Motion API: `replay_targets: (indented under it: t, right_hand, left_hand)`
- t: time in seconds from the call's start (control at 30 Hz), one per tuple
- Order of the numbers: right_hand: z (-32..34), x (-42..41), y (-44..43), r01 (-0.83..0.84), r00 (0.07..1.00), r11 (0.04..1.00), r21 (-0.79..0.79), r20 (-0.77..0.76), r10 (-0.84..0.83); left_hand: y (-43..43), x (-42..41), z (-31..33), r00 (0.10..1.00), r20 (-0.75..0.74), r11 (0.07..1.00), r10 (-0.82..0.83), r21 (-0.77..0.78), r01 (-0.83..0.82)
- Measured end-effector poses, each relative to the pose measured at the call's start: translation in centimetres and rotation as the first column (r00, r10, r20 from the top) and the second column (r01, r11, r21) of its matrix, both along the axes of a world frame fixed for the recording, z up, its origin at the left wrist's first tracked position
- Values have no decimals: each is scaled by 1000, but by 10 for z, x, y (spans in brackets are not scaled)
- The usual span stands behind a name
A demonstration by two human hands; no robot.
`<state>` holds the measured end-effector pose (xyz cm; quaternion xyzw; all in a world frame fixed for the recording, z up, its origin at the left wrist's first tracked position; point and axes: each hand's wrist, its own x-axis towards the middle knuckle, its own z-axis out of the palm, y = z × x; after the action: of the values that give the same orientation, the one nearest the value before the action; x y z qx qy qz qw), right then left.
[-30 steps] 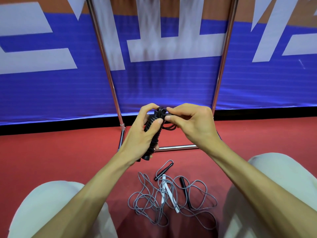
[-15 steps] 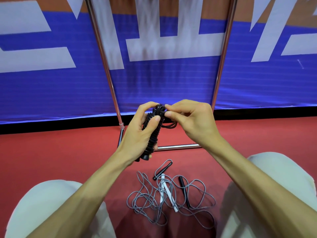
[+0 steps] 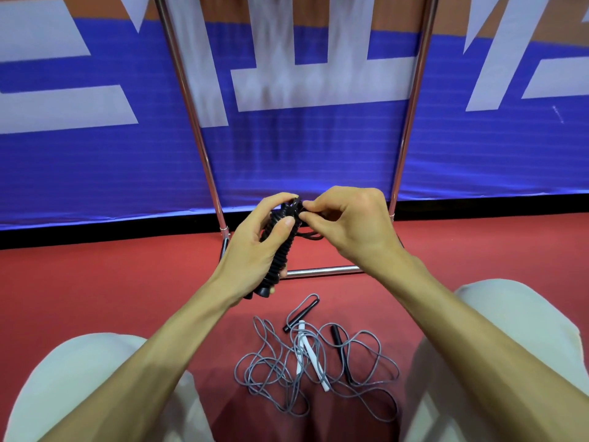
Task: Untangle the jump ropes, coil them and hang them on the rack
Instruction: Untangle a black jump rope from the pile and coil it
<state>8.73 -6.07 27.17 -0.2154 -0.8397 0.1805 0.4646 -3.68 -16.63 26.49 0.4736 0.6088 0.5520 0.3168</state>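
Observation:
My left hand grips a black jump rope whose cord is wound tightly round its handles into a ribbed bundle. My right hand pinches the loose black cord end at the bundle's top, and a short loop hangs below the fingers. On the red floor between my knees lies a tangle of grey ropes with two white handles and two black handles. The metal rack stands just beyond my hands, its two uprights rising out of view.
A blue and white banner covers the wall behind the rack. My knees in light trousers flank the rope pile. Red floor stretches left and right.
Both hands have lifted slightly with the black bundle. My right fingers have shifted at its top end, working the cord. The grey pile has not moved.

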Motion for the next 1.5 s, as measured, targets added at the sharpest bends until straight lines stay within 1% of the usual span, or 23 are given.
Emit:
replay_targets:
  t: [0.07,0.1,0.13,0.2,0.23,0.27,0.33,0.43,0.5,0.57,0.63,0.7,0.73,0.77,0.83,0.93,1.0,1.13,1.23,1.3,1.33,1.43,1.5]
  right_hand:
    - [-6,-2,3,9,999,992,129,-38,-4]
    - [-9,-3,4,16,998,991,135,-69,-7]
    - [-10,-4,3,26,994,996,88,-105,-17]
    - [-11,-4,2,9,983,994,-105,-181,-28]
    - [-11,-5,2,-16,979,987,-160,-205,-18]
    - [-12,-5,2,-27,977,989,-146,-212,-4]
    - [-16,-6,2,-26,982,1000,11,-185,27]
    - [-22,-5,4,-42,990,966,256,-117,74]
    - [-24,-7,2,-24,991,961,274,-118,58]
    - [-22,-11,-2,-7,985,985,171,-167,36]
    - [-17,-16,-10,5,974,999,-54,-227,-17]
    - [-12,-20,-16,-9,969,946,-325,-235,-72]
    - [-10,-21,-17,-21,969,910,-414,-232,-83]
    - [-8,-21,-18,-36,969,889,-456,-233,-80]
    - [-5,-20,-18,-61,976,885,-463,-215,-45]
    - [-3,-15,-15,-60,995,931,-361,-98,26]
    - [-4,-12,-13,-52,997,941,-334,-63,33]
    - [-7,-10,-12,-7,994,945,-328,-105,-29]
    - [-9,-11,-14,8,990,986,-164,-139,-31]
    - [-10,-14,-16,8,989,992,-128,-143,-27]
    - [-8,-15,-17,7,990,985,-170,-141,-31]
    - [-1,-16,-15,-4,982,916,-402,-175,-72]
    - [2,-15,-12,-4,984,881,-473,-158,-80]
  left_hand:
    - [0,0,0,1000,-17,1000,4,-1,-4]
    - [0,0,1,1000,-18,1000,-1,6,1]
    - [0,-1,1,1000,-12,1000,-7,15,7]
    - [-1,-1,2,1000,17,999,-22,23,22]
    - [-2,-2,3,999,34,999,-29,23,28]
    - [-2,-2,3,998,47,999,-37,21,36]
    - [-4,-2,4,997,55,999,-51,11,50]
    - [-7,-4,4,997,42,998,-66,-22,67]
    - [-9,-7,6,997,22,997,-73,-37,73]
    - [-9,-8,7,998,7,997,-67,-39,67]
    - [-7,-9,7,998,11,998,-55,-21,55]
    - [-5,-9,6,999,23,999,-42,-2,42]
    - [-4,-9,5,999,34,999,-39,3,39]
    - [-3,-8,4,998,48,999,-35,8,35]
    - [-2,-8,3,997,75,1000,-22,17,21]
    - [-2,-10,0,996,91,1000,3,4,-4]
    - [-2,-11,0,997,75,1000,12,-2,-12]
    - [-1,-10,1,1000,3,1000,-26,-5,26]
    - [0,-10,0,997,-48,998,-57,-27,55]
    - [2,-9,-2,998,-42,999,-51,-17,50]
    - [2,-7,-3,999,-26,999,-37,0,37]
    - [5,-7,-3,999,39,999,13,51,-15]
    - [6,-9,-4,996,77,999,39,32,-41]
